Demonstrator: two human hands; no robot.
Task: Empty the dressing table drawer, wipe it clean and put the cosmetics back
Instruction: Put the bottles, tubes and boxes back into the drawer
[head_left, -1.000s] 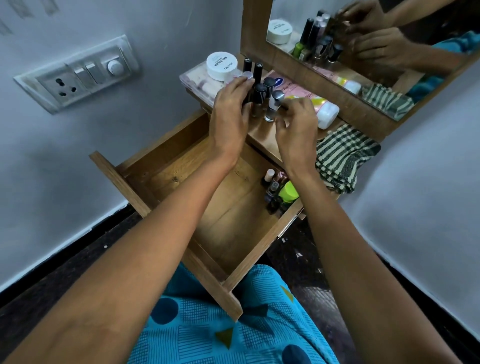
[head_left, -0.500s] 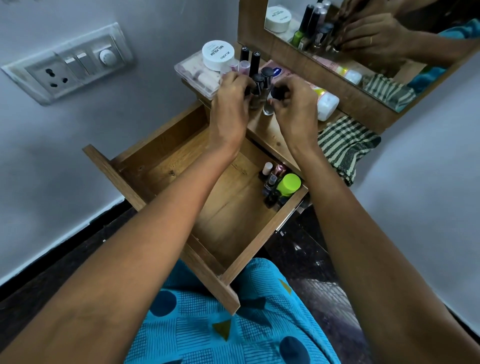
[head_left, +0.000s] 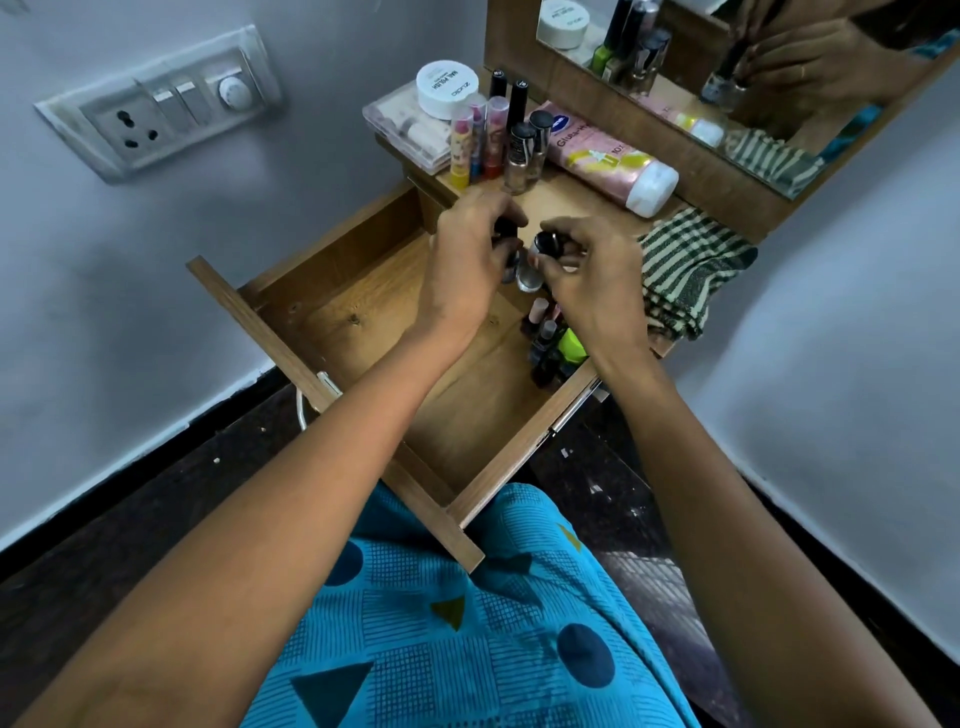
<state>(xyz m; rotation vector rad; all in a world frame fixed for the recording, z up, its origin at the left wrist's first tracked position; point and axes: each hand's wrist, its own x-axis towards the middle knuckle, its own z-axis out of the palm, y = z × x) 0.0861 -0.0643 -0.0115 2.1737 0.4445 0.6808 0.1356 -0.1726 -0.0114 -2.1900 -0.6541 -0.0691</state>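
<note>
The wooden drawer stands pulled out, most of its floor bare. Several small nail polish bottles, one item with a lime green cap, cluster in its right corner. My left hand and my right hand hover close together over the drawer's back edge. The right hand pinches a clear bottle with a black cap. The left hand grips a dark-capped bottle, mostly hidden by its fingers. On the table top stand more nail polish bottles and lipsticks.
A white jar sits on a clear plastic box at the table's left end. A pink tube lies below the mirror. A striped cloth hangs at the right. A switch plate is on the left wall.
Both hands have drawn back from the group of bottles on the table top to above the drawer, each carrying a bottle.
</note>
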